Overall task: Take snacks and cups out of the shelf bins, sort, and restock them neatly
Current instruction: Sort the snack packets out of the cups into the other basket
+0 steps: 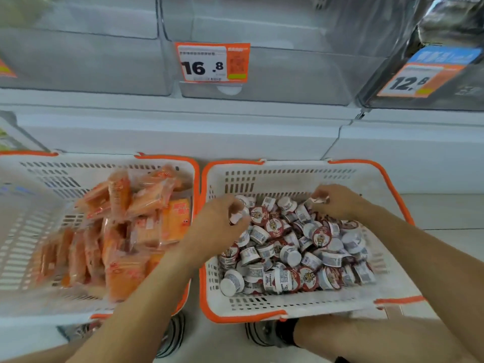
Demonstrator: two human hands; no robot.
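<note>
Two white baskets with orange rims sit on the floor below the shelf. The right basket (pixel 288 176) is heaped with several small white cups with red lids (pixel 282 255). The left basket (pixel 52 174) holds several orange snack packets (pixel 125 231). My left hand (pixel 217 221) is over the left part of the cup heap, fingers curled round small cups. My right hand (pixel 337 203) is at the back right of the heap and pinches a cup between its fingertips.
Clear plastic shelf bins (pixel 262 74) stand above, looking bare inside, one with a 16.8 price tag (pixel 212 62). A bin at the right carries a 12.8 tag (pixel 416 79) and holds silvery bags (pixel 450 19). My shoes (pixel 264 334) show under the baskets.
</note>
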